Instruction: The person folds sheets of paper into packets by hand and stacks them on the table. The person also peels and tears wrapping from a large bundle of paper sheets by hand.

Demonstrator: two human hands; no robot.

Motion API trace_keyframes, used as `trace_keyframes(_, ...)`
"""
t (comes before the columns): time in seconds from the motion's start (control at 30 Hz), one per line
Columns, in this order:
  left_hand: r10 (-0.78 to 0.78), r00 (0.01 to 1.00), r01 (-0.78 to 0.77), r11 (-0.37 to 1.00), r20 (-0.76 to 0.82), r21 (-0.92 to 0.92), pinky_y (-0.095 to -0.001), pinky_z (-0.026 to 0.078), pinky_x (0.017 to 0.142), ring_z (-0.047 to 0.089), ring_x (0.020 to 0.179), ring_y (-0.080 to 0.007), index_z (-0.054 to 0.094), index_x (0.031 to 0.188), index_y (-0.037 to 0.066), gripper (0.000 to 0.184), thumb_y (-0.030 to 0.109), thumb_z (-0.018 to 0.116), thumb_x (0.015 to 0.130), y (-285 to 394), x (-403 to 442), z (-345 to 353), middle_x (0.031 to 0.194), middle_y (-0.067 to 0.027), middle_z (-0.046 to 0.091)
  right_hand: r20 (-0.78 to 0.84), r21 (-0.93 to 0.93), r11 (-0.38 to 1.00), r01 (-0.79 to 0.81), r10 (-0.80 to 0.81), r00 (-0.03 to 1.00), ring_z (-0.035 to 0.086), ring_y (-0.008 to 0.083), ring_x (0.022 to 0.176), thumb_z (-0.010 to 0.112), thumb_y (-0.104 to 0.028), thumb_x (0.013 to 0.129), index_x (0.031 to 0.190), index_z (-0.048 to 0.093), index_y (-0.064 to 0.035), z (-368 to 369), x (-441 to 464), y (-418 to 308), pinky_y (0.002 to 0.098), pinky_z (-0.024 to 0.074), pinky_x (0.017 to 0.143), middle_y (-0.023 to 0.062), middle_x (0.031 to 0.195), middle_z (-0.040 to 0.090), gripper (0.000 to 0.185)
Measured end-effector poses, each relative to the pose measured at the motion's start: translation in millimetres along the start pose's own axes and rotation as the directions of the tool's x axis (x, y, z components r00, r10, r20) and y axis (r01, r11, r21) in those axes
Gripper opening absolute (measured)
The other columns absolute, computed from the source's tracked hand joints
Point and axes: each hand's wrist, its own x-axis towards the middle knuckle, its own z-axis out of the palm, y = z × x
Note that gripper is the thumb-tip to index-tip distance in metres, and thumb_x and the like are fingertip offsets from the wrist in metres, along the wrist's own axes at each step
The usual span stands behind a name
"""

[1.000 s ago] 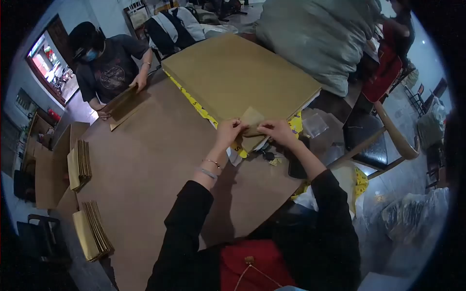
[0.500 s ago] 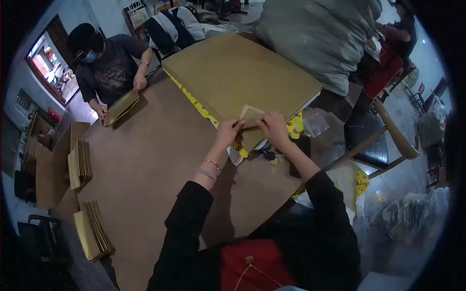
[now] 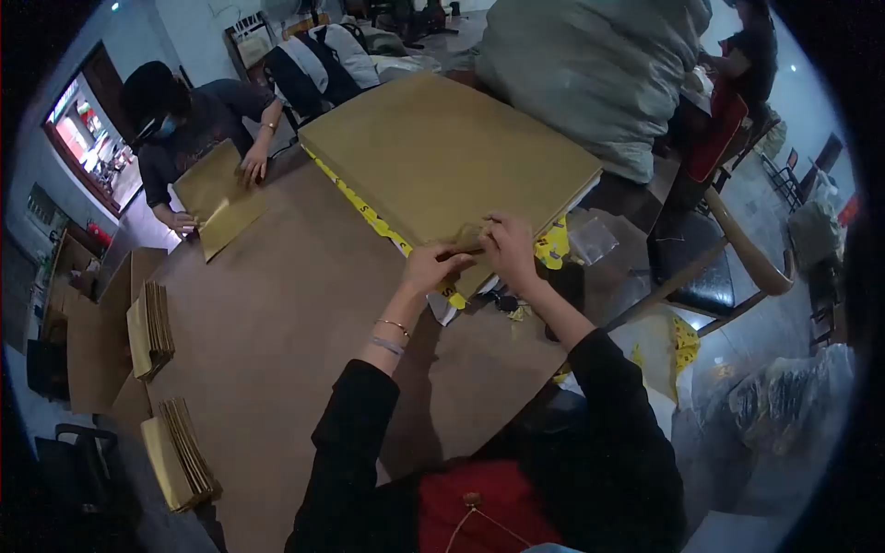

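Evidently, left hand (image 3: 431, 268) and right hand (image 3: 508, 251) both pinched a paper flap (image 3: 468, 236) at the near corner of the brown stack (image 3: 442, 157); could not tell if it belonged to the top sheet. Yellow wrapping (image 3: 371, 216) stuck out along the stack's left edge. Leftward, the table (image 3: 277, 359) gave broad elbow room, out to the bundles (image 3: 149, 334) by its edge. Rightward ran tighter: clear bag (image 3: 593, 241), then chair (image 3: 693, 272). Sack (image 3: 590, 83) bulged beyond the stack's far right edge.
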Motion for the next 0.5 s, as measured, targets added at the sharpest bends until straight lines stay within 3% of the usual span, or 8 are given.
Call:
trace_keyframes(0.07, -0.027, 0.998, 0.029, 0.999, -0.049, 0.032, -0.0283, 0.048, 0.062, 0.061, 0.065, -0.0148, 0.067, 0.098, 0.001, 0.033, 0.03, 0.066, 0.083, 4.8, -2.0, 1.1, 0.078, -0.0095, 0.067, -0.028, 0.011, 1.0, 0.012, -0.012, 1.0, 0.05, 0.0315, 0.1, 0.06, -0.017, 0.083, 0.09, 0.058, -0.0057, 1.9, -1.8, -1.7, 0.0439, 0.0351, 0.089, 0.0095, 0.112, 0.057, 0.013)
trace_keyframes(0.1, 0.17, 0.979, -0.151, 0.975, -0.109, 0.164, -0.0289, 0.048, 0.066, 0.062, 0.073, -0.0169, 0.066, 0.098, 0.0, 0.029, 0.026, 0.065, 0.085, 10.9, -5.0, 1.7, 0.083, -0.0102, 0.067, 0.323, 0.011, 0.987, -0.16, 0.148, 0.935, 0.051, 0.0314, 0.101, 0.059, -0.019, 0.084, 0.09, 0.059, -0.0056, 2.0, 6.0, 5.1, 0.0443, 0.0339, 0.091, 0.0108, 0.107, 0.058, 0.015)
trace_keyframes(0.17, 0.084, 0.99, -0.054, 0.969, -0.116, 0.239, -0.0297, 0.047, 0.07, 0.062, 0.078, -0.0195, 0.066, 0.098, 0.0, 0.026, 0.023, 0.064, 0.085, 11.4, -3.3, 0.9, 0.086, -0.0106, 0.067, 0.057, -0.001, 0.999, 0.032, -0.032, 0.998, 0.052, 0.0314, 0.102, 0.059, -0.022, 0.085, 0.094, 0.059, -0.0056, 9.7, -8.1, 10.4, 0.0452, 0.0329, 0.093, 0.0118, 0.104, 0.059, 0.019)
trace_keyframes(0.2, 0.015, 0.992, 0.003, 0.99, -0.129, 0.142, -0.0295, 0.047, 0.071, 0.062, 0.08, -0.0191, 0.066, 0.097, 0.0, 0.026, 0.023, 0.064, 0.085, 11.1, -2.5, 4.7, 0.087, -0.0109, 0.066, 0.212, 0.01, 0.997, -0.08, 0.076, 0.974, 0.055, 0.028, 0.096, 0.065, -0.022, 0.079, 0.095, 0.059, -0.0072, -3.2, -1.8, 2.2, 0.0398, 0.0337, 0.089, 0.0098, 0.095, 0.061, 0.023)
trace_keyframes(0.23, -0.061, 0.989, 0.068, 0.997, -0.138, 0.044, -0.0292, 0.047, 0.071, 0.062, 0.081, -0.0187, 0.066, 0.096, 0.0, 0.025, 0.023, 0.063, 0.085, 10.1, -3.3, 5.7, 0.088, -0.0112, 0.066, 0.153, 0.008, 1.0, -0.027, 0.025, 0.988, 0.055, 0.028, 0.096, 0.065, -0.022, 0.079, 0.098, 0.058, -0.0076, -3.8, -5.0, 3.4, 0.0395, 0.0336, 0.089, 0.0095, 0.094, 0.061, 0.025)
trace_keyframes(0.3, 0.037, 0.996, -0.034, 0.998, -0.082, 0.044, -0.0271, 0.048, 0.073, 0.062, 0.085, -0.0166, 0.065, 0.098, -0.002, 0.023, 0.017, 0.064, 0.085, -7.2, 4.5, 8.9, 0.091, -0.0104, 0.066, 0.106, -0.014, 1.0, 0.014, -0.013, 0.994, 0.055, 0.0274, 0.096, 0.065, -0.021, 0.08, 0.109, 0.055, -0.0087, -4.9, -10.1, 4.5, 0.0388, 0.0337, 0.09, 0.0082, 0.092, 0.06, 0.033)
trace_keyframes(0.4, 0.104, 0.98, -0.16, 0.921, -0.171, -0.356, -0.027, 0.049, 0.078, 0.06, 0.093, -0.0174, 0.046, 0.124, 0.0, 0.049, 0.001, 0.067, 0.08, -0.1, -1.8, 16.0, 0.104, -0.0095, 0.06, 0.103, 0.056, 0.997, -0.052, 0.046, 0.994, 0.055, 0.0275, 0.095, 0.064, -0.018, 0.081, 0.114, 0.053, -0.0089, -1.6, -9.8, 7.7, 0.0388, 0.0352, 0.09, 0.0079, 0.093, 0.06, 0.036)
trace_keyframes(0.5, 0.312, 0.901, -0.37, 0.915, -0.3, -0.159, -0.0266, 0.049, 0.077, 0.056, 0.1, -0.0154, 0.038, 0.131, 0.002, 0.059, 0.002, 0.068, 0.08, -5.8, 2.2, 19.8, 0.111, -0.01, 0.056, 0.005, 0.12, 0.992, -0.025, 0.025, 1.0, 0.055, 0.0281, 0.093, 0.062, -0.015, 0.082, 0.117, 0.052, -0.0088, -4.3, -8.5, 1.1, 0.039, 0.0374, 0.088, 0.0085, 0.092, 0.06, 0.037)
